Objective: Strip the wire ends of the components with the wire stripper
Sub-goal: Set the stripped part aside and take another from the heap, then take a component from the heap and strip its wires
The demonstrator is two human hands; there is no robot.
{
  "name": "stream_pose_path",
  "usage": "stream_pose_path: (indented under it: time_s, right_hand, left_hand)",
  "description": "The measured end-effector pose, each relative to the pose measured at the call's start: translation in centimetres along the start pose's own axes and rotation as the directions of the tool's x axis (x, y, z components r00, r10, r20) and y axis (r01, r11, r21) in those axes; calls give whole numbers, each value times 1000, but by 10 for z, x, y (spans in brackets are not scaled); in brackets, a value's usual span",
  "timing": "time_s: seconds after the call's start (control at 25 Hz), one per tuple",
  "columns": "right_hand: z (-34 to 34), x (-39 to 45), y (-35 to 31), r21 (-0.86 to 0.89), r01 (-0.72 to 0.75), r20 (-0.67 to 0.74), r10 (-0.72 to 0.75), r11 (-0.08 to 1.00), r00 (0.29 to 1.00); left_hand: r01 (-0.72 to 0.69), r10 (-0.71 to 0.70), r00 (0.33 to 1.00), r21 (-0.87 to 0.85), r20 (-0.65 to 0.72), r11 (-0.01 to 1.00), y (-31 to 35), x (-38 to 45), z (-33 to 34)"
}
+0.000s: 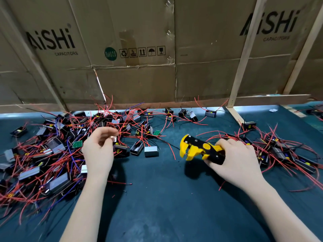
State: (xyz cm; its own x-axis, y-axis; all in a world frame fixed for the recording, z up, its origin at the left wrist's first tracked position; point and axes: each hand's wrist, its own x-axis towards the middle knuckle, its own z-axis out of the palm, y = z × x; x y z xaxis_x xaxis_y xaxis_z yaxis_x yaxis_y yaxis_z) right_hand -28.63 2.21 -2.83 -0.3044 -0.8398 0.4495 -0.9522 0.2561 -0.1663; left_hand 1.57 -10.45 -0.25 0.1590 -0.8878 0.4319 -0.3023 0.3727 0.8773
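The wire stripper (201, 149), yellow and black, was held just above the dark green mat (157, 206), right of centre, its open yellow jaws pointing left toward the middle of the bench. The right hand (234, 159) was wrapped around its handles, fingers curled over the top and thumb beneath. The tool looked rigid and fairly light, best taken by the handles well behind the pivot; the jaws would pinch a stray fingertip.

The left hand (97, 147) hovered at the edge of the large pile of components (52, 154), fingers bent toward the thumb; motion blur hid whether a red wire (122, 130) was pinched there, so its hold could not be told. Each component appeared to be a small, light black box with thin, limp leads that tangle readily. A sound grip would probably be on the box, or on the lead close behind its end, so the wire does not buckle when fed into the jaws.

A smaller heap (283, 152) lay beside the right hand. Flattened cardboard boxes (139, 49) on a wooden frame (244, 55) backed the bench.
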Motion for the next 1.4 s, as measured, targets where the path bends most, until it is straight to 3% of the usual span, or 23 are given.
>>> stream_pose_path:
  time_s: [0.08, 0.2, 0.4, 0.52, 0.6, 0.72, 0.8, 0.92, 1.08, 1.2, 1.32, 1.4]
  right_hand:
    - [8, 0, 8, -158, 73, 22, -70, 985, 997]
    - [14, 6, 21, -201, 38, -56, -50, 979, 997]
    - [16, 8, 32, -213, -68, -168, 32, 975, 985]
    - [12, 7, 22, 1, -78, -284, 75, 997, 956]
    - [6, 7, 8, 282, -6, -306, 96, 960, 947]
    - [-1, 1, -13, 772, -17, -47, 84, 635, 995]
    - [1, -3, -22, 892, -129, 110, 69, 433, 992]
    - [4, -3, -24, 929, -259, 225, 152, 263, 962]
    - [4, 0, -21, 933, -308, 276, 179, 186, 944]
    - [3, 2, -21, 937, -312, 283, 185, 155, 941]
    - [2, 3, -21, 938, -314, 286, 181, 148, 941]
    - [2, 2, -20, 937, -308, 281, 170, 165, 945]
  left_hand:
    - [-3, -11, 999, 296, 47, 955, -10, 3, -4]
    - [-106, -33, 977, 610, 212, 785, -17, -2, 4]
    - [-207, 152, 978, 667, 141, 716, -16, -9, 13]
    - [-304, 315, 941, 720, 124, 624, -13, -13, 17]
    - [-305, 382, 921, 748, 75, 589, -10, -15, 20]
    - [-363, 423, 899, 729, 111, 580, -9, -17, 28]
    - [-396, 348, 911, 699, 220, 596, -11, -21, 36]
    - [-365, 291, 928, 719, 232, 591, -11, -23, 38]
    - [-196, 393, 915, 754, -90, 627, -3, -11, 18]
    - [6, 296, 915, 745, -273, 667, -4, 0, -5]
    - [96, 120, 965, 736, -234, 670, -15, 7, -20]
    - [84, 68, 979, 677, -194, 731, -18, 9, -22]
